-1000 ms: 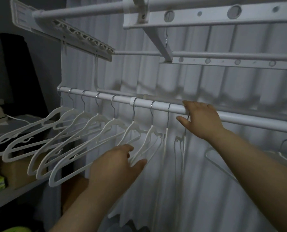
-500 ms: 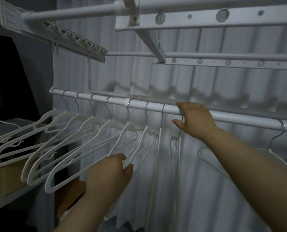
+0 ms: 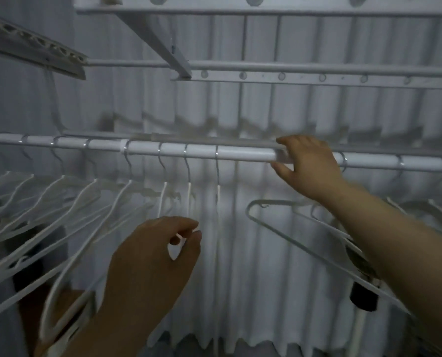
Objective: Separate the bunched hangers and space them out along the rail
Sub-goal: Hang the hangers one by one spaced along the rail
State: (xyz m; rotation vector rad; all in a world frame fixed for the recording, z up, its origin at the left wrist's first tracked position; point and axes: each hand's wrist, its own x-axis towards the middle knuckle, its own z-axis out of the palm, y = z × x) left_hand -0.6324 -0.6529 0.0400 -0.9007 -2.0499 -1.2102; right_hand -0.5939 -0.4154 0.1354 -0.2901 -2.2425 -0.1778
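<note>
Rail [image 3: 240,153]: we are gripping it with our right hand [image 3: 307,166]. Below it, our left hand [image 3: 155,256] is pinching one hanger [image 3: 189,202], nearest that hand, hanging edge-on.

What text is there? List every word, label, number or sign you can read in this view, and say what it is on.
None: no readable text anywhere.
The rail, the white hangers and the perforated bar above carry no print that shows.
The dark object under the right forearm is too dim and blurred to show any label.
</note>
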